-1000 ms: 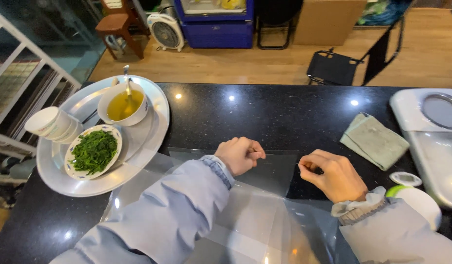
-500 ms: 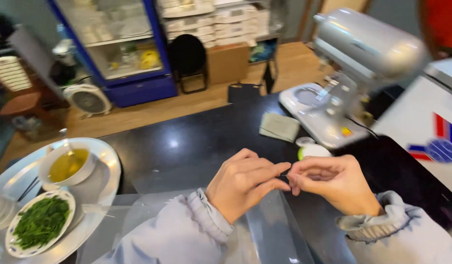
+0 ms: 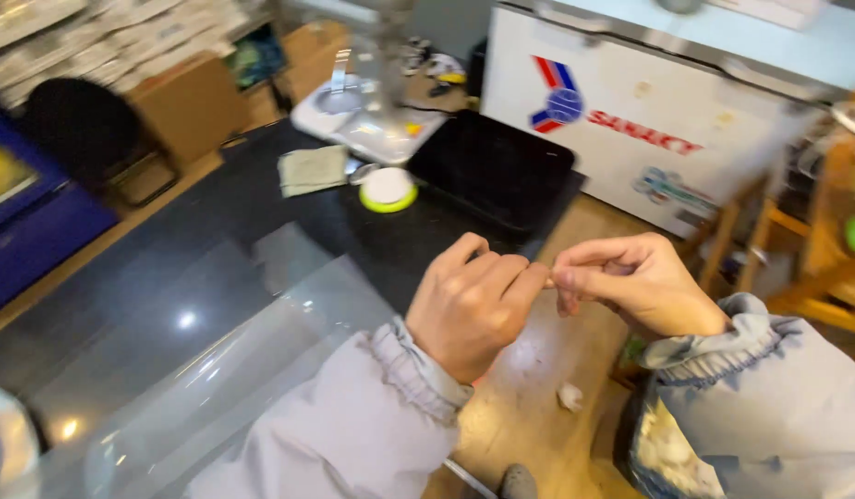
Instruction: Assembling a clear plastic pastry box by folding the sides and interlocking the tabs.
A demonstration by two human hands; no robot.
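Observation:
My left hand [image 3: 473, 310] and my right hand [image 3: 630, 282] meet fingertip to fingertip in the middle of the head view, just past the corner of the black counter [image 3: 169, 277]. Both hands have curled, closed fingers. Whatever is pinched where they touch is too small to make out. Grey-blue sleeves cover both arms. A clear plastic sheet [image 3: 252, 360] lies on the counter under my left forearm.
On the counter beyond the hands sit a white lid with a yellow-green rim [image 3: 388, 189], a folded greenish cloth [image 3: 314, 169], a black tray [image 3: 492, 171] and a white mixer base [image 3: 367, 115]. A white chest freezer [image 3: 667, 120] stands behind. Crumpled paper [image 3: 570, 397] lies on the wooden floor.
The view has swung to the right, so the metal tray with bowls has left the frame. My hands, apart a second ago, have come together and now hang past the counter's corner.

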